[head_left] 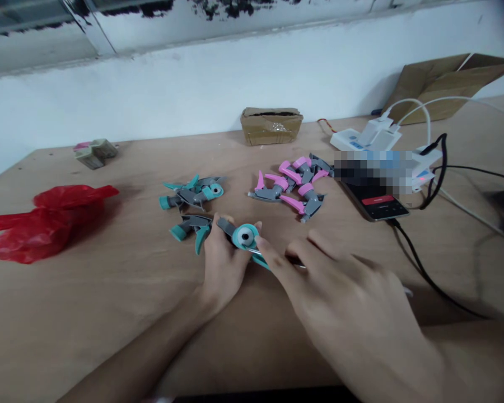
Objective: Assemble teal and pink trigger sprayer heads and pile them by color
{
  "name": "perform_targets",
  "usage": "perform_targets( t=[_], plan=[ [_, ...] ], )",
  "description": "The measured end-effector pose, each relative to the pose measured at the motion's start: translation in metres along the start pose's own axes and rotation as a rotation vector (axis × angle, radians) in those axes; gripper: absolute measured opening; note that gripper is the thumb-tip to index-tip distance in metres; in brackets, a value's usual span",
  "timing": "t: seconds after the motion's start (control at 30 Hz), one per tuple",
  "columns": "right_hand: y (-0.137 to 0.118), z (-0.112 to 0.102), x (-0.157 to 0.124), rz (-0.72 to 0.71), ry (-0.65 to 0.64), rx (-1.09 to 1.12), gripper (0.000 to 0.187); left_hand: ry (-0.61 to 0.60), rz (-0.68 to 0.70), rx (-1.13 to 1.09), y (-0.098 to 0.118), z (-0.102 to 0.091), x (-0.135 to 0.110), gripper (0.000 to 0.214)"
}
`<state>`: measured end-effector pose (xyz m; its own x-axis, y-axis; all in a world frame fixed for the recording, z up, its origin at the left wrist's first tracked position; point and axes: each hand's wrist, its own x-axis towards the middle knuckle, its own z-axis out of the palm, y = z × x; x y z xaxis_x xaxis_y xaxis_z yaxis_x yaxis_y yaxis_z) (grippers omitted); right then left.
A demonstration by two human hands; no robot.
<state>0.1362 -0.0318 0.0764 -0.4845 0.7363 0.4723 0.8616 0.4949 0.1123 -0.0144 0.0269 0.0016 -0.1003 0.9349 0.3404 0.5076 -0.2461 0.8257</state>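
My left hand (222,266) is closed around a teal and grey trigger spray head (238,230), its round collar facing up with a white ring and dark centre. My right hand (344,296) grips a thin metal tool (255,251), whose tip touches the collar's edge; its exact kind does not show. The right index finger reaches to the collar's side. Just beyond my left hand lie other teal and grey spray heads (195,196). Several pink and grey spray heads (306,193) form a loose pile to the right of them.
At the left sits a red plastic bag (54,224), with a small folded piece (94,154) behind it. A small cardboard box (271,126) stands by the wall. To the right are a phone (376,201), a power strip with chargers (378,134), cables, and a larger cardboard box (441,87).
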Motion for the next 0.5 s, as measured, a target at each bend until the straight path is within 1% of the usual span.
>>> perform_targets(
  t=[0.1,0.23,0.37,0.5],
  plan=[
    [0.001,0.002,0.004,0.032,-0.009,-0.007,0.034,0.014,-0.018,-0.009,0.000,0.001,0.000,0.032],
    [0.008,0.006,0.012,0.050,-0.076,0.043,0.037,0.018,-0.019,-0.036,-0.003,0.002,0.002,0.033],
    [0.021,0.007,0.017,0.042,-0.147,0.165,0.031,0.037,0.009,-0.125,-0.004,0.004,0.003,0.029],
    [0.032,0.006,0.020,0.086,-0.197,0.225,0.028,0.042,0.014,-0.250,0.001,0.003,0.004,0.028]
  ],
)
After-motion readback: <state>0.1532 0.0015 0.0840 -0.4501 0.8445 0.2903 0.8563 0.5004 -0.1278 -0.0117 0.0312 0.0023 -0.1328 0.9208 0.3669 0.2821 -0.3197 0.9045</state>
